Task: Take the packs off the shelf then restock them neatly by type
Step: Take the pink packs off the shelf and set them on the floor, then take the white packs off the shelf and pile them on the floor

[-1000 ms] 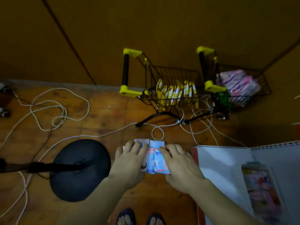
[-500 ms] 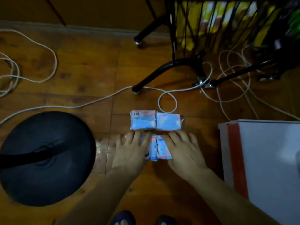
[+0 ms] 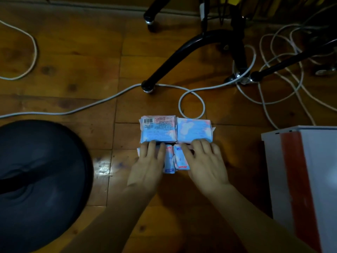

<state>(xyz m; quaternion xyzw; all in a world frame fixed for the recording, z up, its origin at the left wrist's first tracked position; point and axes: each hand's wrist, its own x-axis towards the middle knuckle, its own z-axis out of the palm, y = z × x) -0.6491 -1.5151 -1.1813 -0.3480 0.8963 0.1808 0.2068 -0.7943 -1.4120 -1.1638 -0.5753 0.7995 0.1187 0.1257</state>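
1. Head view: four soft, blue-and-pink plastic-wrapped packs lie on the glossy wooden plank floor (image 3: 76, 57), set in two rows that touch.
2. The far-left pack (image 3: 157, 129) is a flat rectangle showing a barcode and fine print; the far-right pack (image 3: 194, 130) sits flush beside it, its crinkled wrapper printed with pale cloud shapes.
3. The near-left pack (image 3: 169, 159) and near-right pack (image 3: 180, 158) stand side by side, mostly covered by the hands.
4. The left hand (image 3: 148, 161) lies palm down on the near-left pack, fingers straight and slightly spread, tips touching the near edge of the far-left pack.
5. The right hand (image 3: 204, 161) lies flat on the near-right pack, fingers straight and a little apart, tips at the near edge of the far-right pack.
6. A round, smooth black base (image 3: 40, 185) fills the near left.
7. A white box with a red stripe (image 3: 299, 179) stands at the right.
8. A white cable (image 3: 102, 102) snakes across the floor and loops just beyond the packs.
9. Curved black metal cart legs (image 3: 175, 57) rise at the far side.
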